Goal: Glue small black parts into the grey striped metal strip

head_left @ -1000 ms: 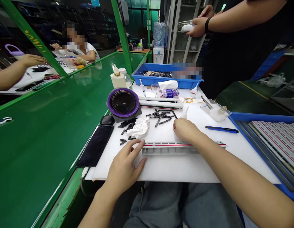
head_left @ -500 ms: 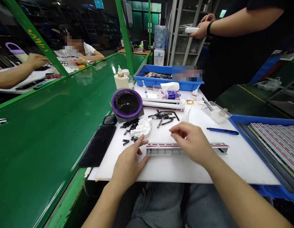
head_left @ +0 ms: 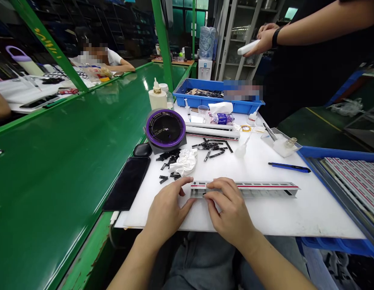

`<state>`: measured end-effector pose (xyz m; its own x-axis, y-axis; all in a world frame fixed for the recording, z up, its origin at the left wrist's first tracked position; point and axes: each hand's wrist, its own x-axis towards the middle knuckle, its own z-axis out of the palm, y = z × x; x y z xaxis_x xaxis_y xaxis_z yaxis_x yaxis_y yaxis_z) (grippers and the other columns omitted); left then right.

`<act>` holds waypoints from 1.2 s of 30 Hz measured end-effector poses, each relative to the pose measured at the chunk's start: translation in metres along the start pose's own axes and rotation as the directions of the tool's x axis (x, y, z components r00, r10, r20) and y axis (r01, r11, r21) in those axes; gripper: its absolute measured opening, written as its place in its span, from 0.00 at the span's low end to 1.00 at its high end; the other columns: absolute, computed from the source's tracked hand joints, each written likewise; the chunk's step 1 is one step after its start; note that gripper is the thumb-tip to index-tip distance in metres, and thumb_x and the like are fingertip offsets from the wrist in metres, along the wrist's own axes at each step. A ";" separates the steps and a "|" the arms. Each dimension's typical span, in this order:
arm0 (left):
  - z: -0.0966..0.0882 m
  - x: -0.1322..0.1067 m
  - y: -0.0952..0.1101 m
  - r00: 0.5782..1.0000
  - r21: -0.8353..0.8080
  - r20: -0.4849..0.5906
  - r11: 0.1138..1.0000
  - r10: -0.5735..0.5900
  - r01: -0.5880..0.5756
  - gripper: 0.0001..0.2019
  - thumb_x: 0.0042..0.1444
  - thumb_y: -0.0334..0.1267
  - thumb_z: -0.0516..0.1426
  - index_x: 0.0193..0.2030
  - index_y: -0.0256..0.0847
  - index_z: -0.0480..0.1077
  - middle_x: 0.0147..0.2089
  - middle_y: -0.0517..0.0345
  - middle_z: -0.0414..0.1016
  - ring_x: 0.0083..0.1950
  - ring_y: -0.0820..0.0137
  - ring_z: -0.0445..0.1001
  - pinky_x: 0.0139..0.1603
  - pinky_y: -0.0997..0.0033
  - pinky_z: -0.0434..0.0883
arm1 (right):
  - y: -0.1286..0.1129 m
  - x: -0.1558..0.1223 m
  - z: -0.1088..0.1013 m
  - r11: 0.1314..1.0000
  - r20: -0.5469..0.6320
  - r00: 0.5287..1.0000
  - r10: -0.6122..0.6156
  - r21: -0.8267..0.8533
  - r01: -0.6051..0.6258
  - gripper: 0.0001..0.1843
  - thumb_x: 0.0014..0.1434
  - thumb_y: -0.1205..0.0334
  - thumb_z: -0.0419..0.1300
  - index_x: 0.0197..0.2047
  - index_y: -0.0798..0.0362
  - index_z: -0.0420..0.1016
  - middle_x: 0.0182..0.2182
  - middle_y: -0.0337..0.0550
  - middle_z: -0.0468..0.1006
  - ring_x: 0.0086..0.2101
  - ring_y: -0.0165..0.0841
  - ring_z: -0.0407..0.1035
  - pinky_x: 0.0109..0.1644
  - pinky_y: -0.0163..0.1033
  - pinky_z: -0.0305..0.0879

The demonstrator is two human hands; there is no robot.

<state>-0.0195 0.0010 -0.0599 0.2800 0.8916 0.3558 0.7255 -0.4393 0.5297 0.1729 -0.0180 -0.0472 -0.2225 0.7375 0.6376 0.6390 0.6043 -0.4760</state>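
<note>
A long white model train car shell with a red stripe and dark windows lies on the white work board, its hollow side toward me. My left hand grips its left end between thumb and forefinger. My right hand is at the left part of the shell, forefinger over the top edge. A small black piece shows at its fingertips, against the shell's inside; most of it is hidden. Loose black strips lie behind the shell, beside a crumpled white cloth.
A purple-rimmed round device, a phone and a dark mouse-like object are at left. At right lie a blue utility knife and a bin of striped shells. A person stands beyond, holding a white object.
My right hand has come down and left from above the shell to its left part, bringing the black piece to the inside. My left hand stays at the end.
</note>
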 end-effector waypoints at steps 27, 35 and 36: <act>0.005 -0.003 -0.002 0.997 -0.082 0.003 0.993 -0.079 0.079 0.21 0.55 0.36 0.62 0.54 0.46 0.62 0.41 0.59 0.74 0.39 0.68 0.73 0.43 0.62 0.72 | -0.011 0.011 0.016 0.978 0.030 0.999 -0.037 -0.206 0.042 0.10 0.57 0.74 0.56 0.36 0.53 0.75 0.50 0.48 0.74 0.56 0.42 0.62 0.66 0.59 0.57; 0.004 -0.003 0.000 0.995 -0.110 0.023 0.989 -0.102 0.104 0.24 0.54 0.34 0.62 0.57 0.47 0.62 0.40 0.60 0.72 0.39 0.68 0.73 0.42 0.65 0.72 | -0.012 0.008 0.023 0.974 0.046 0.999 -0.008 -0.228 0.018 0.10 0.55 0.73 0.59 0.37 0.51 0.77 0.52 0.45 0.73 0.56 0.44 0.61 0.67 0.65 0.48; 0.004 -0.003 0.000 0.994 -0.112 0.026 0.988 -0.105 0.107 0.24 0.54 0.34 0.62 0.57 0.47 0.62 0.41 0.60 0.72 0.40 0.68 0.73 0.42 0.65 0.72 | -0.012 0.009 0.023 0.974 0.054 0.998 0.006 -0.227 0.006 0.10 0.54 0.73 0.59 0.36 0.50 0.77 0.52 0.45 0.73 0.56 0.45 0.61 0.68 0.65 0.47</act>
<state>-0.0178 -0.0015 -0.0640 0.2187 0.9352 0.2785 0.6761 -0.3510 0.6478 0.1465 -0.0120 -0.0495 -0.2582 0.7566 0.6007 0.7879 0.5247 -0.3223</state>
